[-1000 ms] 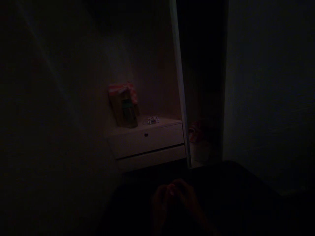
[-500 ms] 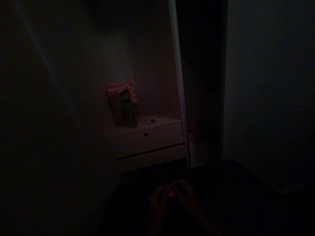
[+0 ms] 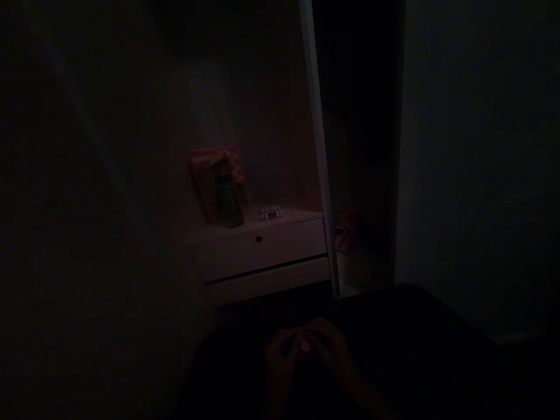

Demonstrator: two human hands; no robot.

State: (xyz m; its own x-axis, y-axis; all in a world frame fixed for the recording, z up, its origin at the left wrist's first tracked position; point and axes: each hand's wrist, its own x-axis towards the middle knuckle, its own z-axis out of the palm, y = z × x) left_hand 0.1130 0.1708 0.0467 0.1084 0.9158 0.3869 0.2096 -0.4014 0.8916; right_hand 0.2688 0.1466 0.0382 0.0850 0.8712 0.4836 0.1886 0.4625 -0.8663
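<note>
The room is very dark. My left hand [image 3: 281, 353] and my right hand [image 3: 329, 346] meet at the bottom middle of the view, fingertips pinched together. Between the fingers shows a small reddish patch [image 3: 305, 346]; its kind is too dim to make out. Both hands are closed around this spot, over a dark surface [image 3: 394, 332] whose material I cannot tell.
Ahead stands a pale cabinet with a drawer [image 3: 289, 242]. On its top are a green bottle [image 3: 228, 201], a brown bag or box with a red-and-white cloth [image 3: 214, 156], and a small whitish object [image 3: 272, 212]. Another red-and-white cloth [image 3: 349, 233] lies beyond the upright panel [image 3: 319, 128].
The reddish patch between my fingers looks smaller, and my fingertips have shifted slightly closer together. The light on the walls is a little dimmer.
</note>
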